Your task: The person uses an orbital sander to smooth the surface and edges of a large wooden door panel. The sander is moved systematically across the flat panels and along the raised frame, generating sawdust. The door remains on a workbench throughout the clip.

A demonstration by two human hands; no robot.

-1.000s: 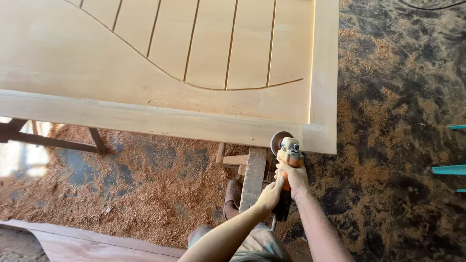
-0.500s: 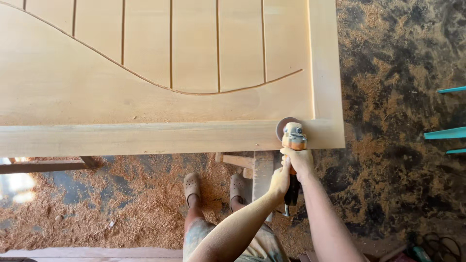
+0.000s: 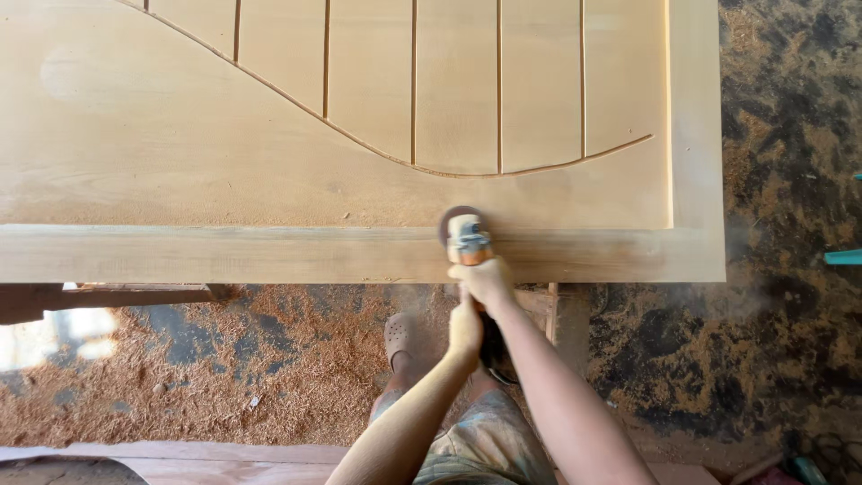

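A large pale wooden door panel with carved grooves and a curved line lies flat, filling the upper part of the view. A hand-held angle grinder with a round sanding disc rests on the panel's near rail. My right hand grips the grinder just behind its head. My left hand holds the rear of the grinder's body, lower down. Fine dust hangs in the air near the disc.
Sawdust and wood shavings cover the dark floor. A wooden support post stands under the panel's near edge. My foot in a grey clog stands below the panel. A teal object pokes in at the right edge.
The grinder and both hands have moved left along the panel's near rail, away from its right corner. The view has shifted with them.
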